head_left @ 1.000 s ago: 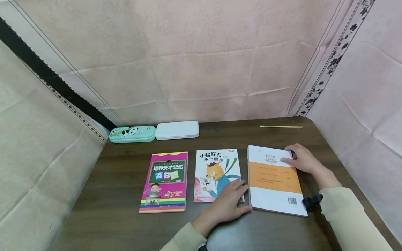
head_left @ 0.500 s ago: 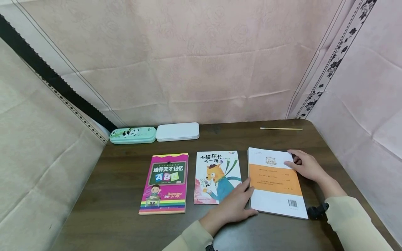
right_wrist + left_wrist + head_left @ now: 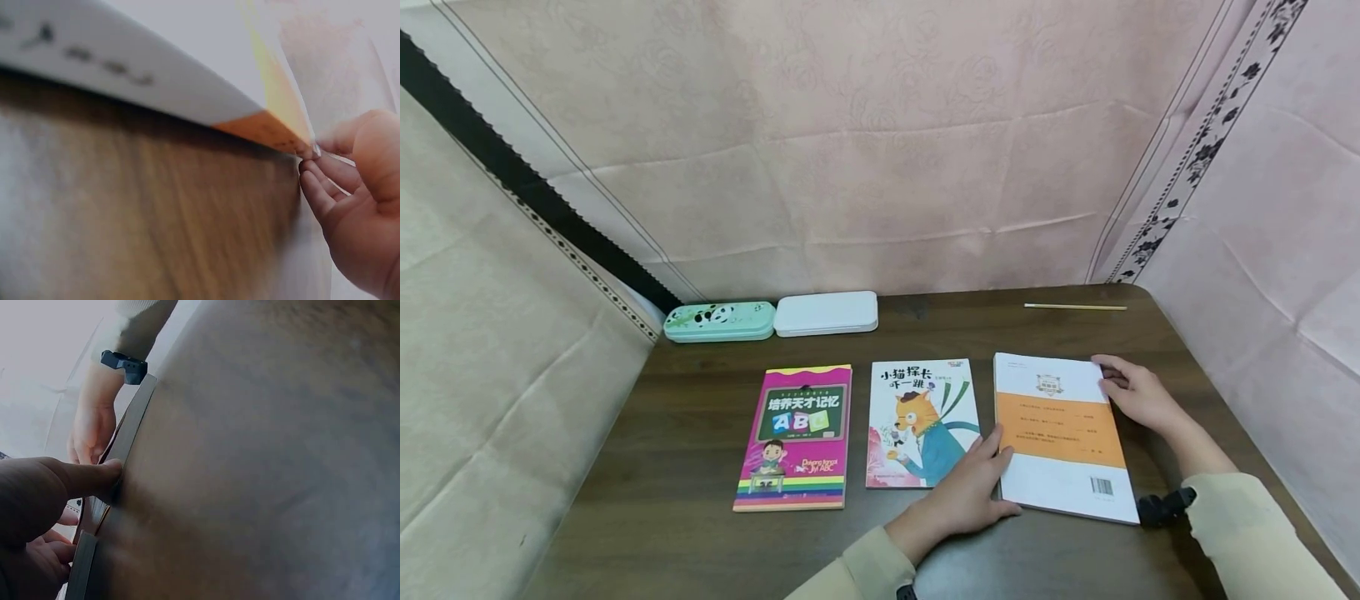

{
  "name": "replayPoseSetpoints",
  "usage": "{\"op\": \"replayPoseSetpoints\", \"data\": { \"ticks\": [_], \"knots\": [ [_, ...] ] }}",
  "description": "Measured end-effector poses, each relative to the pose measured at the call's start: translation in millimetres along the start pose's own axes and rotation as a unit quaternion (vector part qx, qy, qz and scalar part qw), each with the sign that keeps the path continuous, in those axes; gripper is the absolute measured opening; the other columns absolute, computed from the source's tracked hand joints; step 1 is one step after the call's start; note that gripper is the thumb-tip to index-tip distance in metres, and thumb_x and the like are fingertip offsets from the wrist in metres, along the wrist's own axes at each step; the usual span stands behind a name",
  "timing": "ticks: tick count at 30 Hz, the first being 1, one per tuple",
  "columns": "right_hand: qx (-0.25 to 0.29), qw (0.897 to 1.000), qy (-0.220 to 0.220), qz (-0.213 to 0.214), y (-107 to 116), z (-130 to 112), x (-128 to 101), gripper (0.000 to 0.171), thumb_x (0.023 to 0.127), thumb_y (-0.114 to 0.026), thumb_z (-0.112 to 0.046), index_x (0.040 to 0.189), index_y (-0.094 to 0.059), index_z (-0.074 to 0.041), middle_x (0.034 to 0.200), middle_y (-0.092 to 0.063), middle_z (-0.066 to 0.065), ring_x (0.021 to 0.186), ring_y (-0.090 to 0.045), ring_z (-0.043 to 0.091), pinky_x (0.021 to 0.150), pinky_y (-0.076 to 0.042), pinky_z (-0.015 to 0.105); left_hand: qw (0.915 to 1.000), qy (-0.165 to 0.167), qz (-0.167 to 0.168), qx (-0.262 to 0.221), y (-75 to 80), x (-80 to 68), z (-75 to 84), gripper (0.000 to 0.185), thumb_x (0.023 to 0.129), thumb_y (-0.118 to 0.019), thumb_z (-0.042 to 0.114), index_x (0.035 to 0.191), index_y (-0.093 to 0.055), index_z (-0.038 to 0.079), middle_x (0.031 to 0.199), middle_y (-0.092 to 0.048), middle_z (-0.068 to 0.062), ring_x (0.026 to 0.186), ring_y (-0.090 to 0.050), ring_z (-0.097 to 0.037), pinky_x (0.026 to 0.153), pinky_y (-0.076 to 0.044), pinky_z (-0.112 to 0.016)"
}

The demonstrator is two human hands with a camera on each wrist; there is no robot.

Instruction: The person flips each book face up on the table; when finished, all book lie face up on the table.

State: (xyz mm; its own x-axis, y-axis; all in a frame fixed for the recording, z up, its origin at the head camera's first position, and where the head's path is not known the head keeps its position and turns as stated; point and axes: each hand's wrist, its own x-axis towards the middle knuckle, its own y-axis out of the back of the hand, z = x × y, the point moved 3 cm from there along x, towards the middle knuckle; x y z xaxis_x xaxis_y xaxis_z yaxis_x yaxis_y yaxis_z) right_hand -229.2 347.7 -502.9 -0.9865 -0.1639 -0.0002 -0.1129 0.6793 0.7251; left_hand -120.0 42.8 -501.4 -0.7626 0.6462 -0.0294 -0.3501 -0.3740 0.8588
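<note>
Hands slid outward, book [image 3: 1060, 433] barcode up

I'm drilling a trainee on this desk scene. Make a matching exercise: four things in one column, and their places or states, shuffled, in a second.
Things:
1. pink ABC book
2. cat storybook
3. orange-and-white book
4. pencil

Places or states:
A. alone near the table's far right edge
B. middle of the row of three books
C. touched by both hands at its edges
D. leftmost in the row, nearest the green panda case

Pairs: 1-D, 2-B, 3-C, 4-A
</note>
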Motion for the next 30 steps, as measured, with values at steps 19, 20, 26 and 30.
{"op": "replayPoseSetpoints", "data": {
  "ticks": [19, 20, 26, 30],
  "knots": [
    [-0.008, 0.979, 0.165, 0.119, 41, -1, -19, 0.05, 0.075, -0.084, 0.008, 0.121, -0.073, -0.008, 0.135, -0.064, 0.014, 0.116, -0.044, -0.019, 0.089, -0.036, 0.003, 0.9998, 0.0, -0.02, 0.005, 2.9, -2.4, 3.7, 0.079, 0.089, -0.079, 0.037, 0.155, -0.041, 0.014, 0.167, -0.02, -0.009, 0.153, -0.019, -0.022, 0.123, -0.019, -0.034],
    [0.004, 0.979, 0.165, 0.118, 42, 0, -19, 0.049, 0.076, -0.084, 0.009, 0.12, -0.073, -0.007, 0.135, -0.065, 0.01, 0.115, -0.046, -0.018, 0.089, -0.038, 0.004, 0.9998, -0.004, -0.016, 0.012, 3.6, -2.8, 4.9, 0.077, 0.09, -0.078, 0.036, 0.155, -0.043, 0.014, 0.166, -0.023, -0.009, 0.153, -0.02, -0.021, 0.123, -0.019, -0.033],
    [0.045, 0.981, 0.153, 0.108, 46, 0, -19, 0.043, 0.08, -0.082, 0.007, 0.12, -0.07, -0.002, 0.118, -0.067, -0.018, 0.104, -0.056, -0.014, 0.082, -0.048, 0.008, 0.9977, -0.036, 0.008, 0.057, 7.1, -4.2, 10.4, 0.063, 0.091, -0.077, 0.034, 0.148, -0.054, 0.019, 0.16, -0.039, -0.005, 0.148, -0.034, -0.02, 0.117, -0.034, -0.035],
    [0.067, 0.983, 0.146, 0.09, 47, -3, -20, 0.042, 0.081, -0.08, 0.009, 0.121, -0.066, 0.004, 0.115, -0.062, -0.028, 0.101, -0.058, -0.013, 0.078, -0.051, 0.009, 0.9949, -0.067, 0.016, 0.073, 9.4, -5.9, 14.6, 0.057, 0.092, -0.077, 0.03, 0.146, -0.057, 0.021, 0.155, -0.046, -0.005, 0.142, -0.043, -0.019, 0.111, -0.042, -0.032]
  ]
}}
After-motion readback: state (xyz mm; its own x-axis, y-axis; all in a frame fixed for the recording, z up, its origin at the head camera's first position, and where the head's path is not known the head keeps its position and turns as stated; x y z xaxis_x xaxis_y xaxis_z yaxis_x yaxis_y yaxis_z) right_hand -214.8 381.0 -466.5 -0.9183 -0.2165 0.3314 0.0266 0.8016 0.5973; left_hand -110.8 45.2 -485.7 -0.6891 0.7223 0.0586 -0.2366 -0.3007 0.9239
